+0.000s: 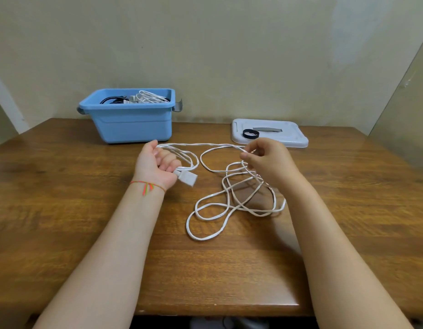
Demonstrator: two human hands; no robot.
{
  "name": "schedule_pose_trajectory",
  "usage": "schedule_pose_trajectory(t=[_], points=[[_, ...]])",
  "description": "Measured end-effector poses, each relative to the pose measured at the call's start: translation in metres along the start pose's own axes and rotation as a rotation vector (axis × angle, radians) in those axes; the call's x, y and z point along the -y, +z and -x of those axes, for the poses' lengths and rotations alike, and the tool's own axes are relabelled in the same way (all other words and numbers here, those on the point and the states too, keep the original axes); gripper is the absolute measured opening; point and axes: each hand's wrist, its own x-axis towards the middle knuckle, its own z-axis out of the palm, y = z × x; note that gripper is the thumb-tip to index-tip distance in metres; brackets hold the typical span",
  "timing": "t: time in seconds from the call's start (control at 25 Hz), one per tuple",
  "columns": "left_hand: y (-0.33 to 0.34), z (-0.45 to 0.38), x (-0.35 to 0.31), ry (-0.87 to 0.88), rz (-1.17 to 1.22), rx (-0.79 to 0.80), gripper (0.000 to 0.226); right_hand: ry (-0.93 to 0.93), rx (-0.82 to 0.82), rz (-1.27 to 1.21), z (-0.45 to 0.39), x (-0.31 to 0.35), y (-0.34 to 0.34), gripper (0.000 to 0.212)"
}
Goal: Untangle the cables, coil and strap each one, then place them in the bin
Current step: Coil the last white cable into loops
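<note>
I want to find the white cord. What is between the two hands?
In the head view, a white cord stretches from the left hand to the right hand, over bare table.

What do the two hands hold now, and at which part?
Both hold the white cable. The left hand grips coiled loops near the plug; the right hand pinches a strand farther along.

1. Bin [132, 124]: near wall hides most of the cables inside [144, 97].
2. Right hand [265, 160]: covers part of the white cable [229, 205].
3. Both forearms: cut by bottom edge.
</note>
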Motion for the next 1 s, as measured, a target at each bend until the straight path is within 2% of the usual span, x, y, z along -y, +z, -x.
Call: schedule_pose_trajectory(t=[0.08, 0.12, 0.2, 0.28, 0.44, 0.56, 0.64, 0.72, 0.8, 0.92, 1.0], points=[[0.001, 0.002, 0.002, 0.032, -0.044, 0.001, 0.046, -0.005, -0.067, 0.033, -0.001, -0.003, -0.001, 0.014], [0.002, 0.004, 0.003, 0.043, -0.090, 0.053, 0.047, -0.007, -0.074, 0.134, -0.002, -0.006, 0.000, 0.014], [0.006, 0.010, 0.006, 0.056, -0.185, 0.193, 0.047, -0.016, -0.009, 0.416, -0.001, -0.008, 0.004, 0.016], [0.010, 0.015, 0.008, 0.070, -0.277, 0.306, 0.044, -0.050, 0.112, 0.569, 0.003, -0.002, 0.008, 0.022], [0.015, 0.022, 0.019, 0.223, -0.631, 0.434, 0.039, -0.179, 0.416, 0.343, 0.014, 0.017, 0.014, 0.023], [0.019, 0.027, 0.035, 0.369, -0.947, 0.489, 0.034, -0.277, 0.444, 0.119, 0.018, 0.021, 0.018, 0.016], [0.020, 0.029, 0.040, 0.447, -1.084, 0.490, 0.034, -0.295, 0.496, 0.078, 0.019, 0.021, 0.017, 0.009], [0.019, 0.028, 0.039, 0.504, -1.156, 0.455, 0.035, -0.309, 0.572, 0.104, 0.019, 0.020, 0.016, 0.023], [0.017, 0.027, 0.037, 0.553, -1.241, 0.419, 0.036, -0.313, 0.590, 0.103, 0.020, 0.020, 0.015, 0.028], [0.018, 0.030, 0.040, 0.590, -1.390, 0.378, 0.034, -0.279, 0.523, 0.026, 0.021, 0.021, 0.018, 0.013], [0.018, 0.029, 0.042, 0.576, -1.482, 0.349, 0.032, -0.268, 0.465, 0.028, 0.021, 0.022, 0.022, 0.011]])
